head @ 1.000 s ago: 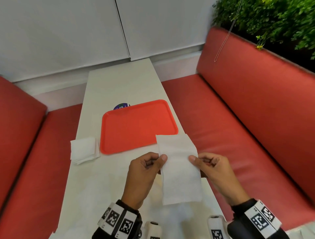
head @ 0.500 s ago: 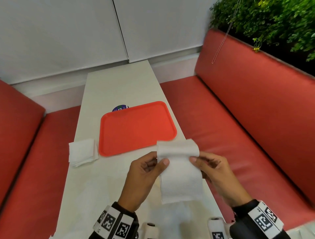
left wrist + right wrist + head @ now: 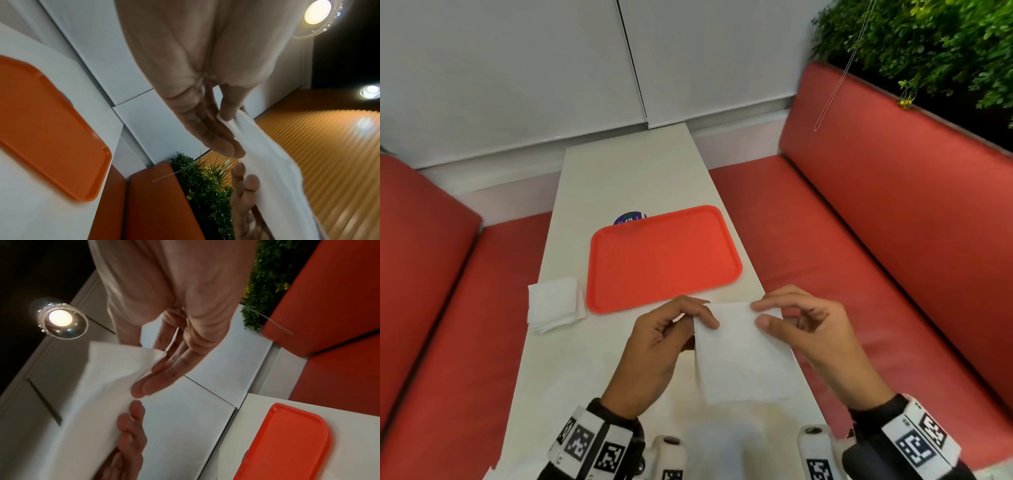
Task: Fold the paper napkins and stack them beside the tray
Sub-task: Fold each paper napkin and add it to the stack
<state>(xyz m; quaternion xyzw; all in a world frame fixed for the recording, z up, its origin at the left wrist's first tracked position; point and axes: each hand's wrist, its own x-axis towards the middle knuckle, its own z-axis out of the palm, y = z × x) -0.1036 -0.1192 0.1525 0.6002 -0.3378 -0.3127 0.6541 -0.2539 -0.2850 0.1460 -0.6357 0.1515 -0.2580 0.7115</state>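
A white paper napkin [image 3: 743,356], folded over into a squarish shape, hangs above the table's near end. My left hand [image 3: 707,320] pinches its upper left corner between thumb and fingers. My right hand [image 3: 760,313] pinches the upper right corner. In the left wrist view the left hand [image 3: 232,129] grips the napkin [image 3: 277,170] at its edge. The right wrist view shows the right hand [image 3: 144,369] holding the napkin [image 3: 98,386] from beneath. The red tray [image 3: 664,257] lies just beyond the hands. A small stack of folded napkins [image 3: 554,303] sits left of the tray.
The narrow white table [image 3: 626,171] runs away from me to a white wall. Red bench seats [image 3: 808,246] flank it on both sides. A round blue object [image 3: 630,217] peeks from behind the tray. Green plants [image 3: 928,48] stand behind the right bench back.
The napkin's upper half has curled over and come down toward me, so the sheet is now about half as long. Both hands now pinch its top corners.
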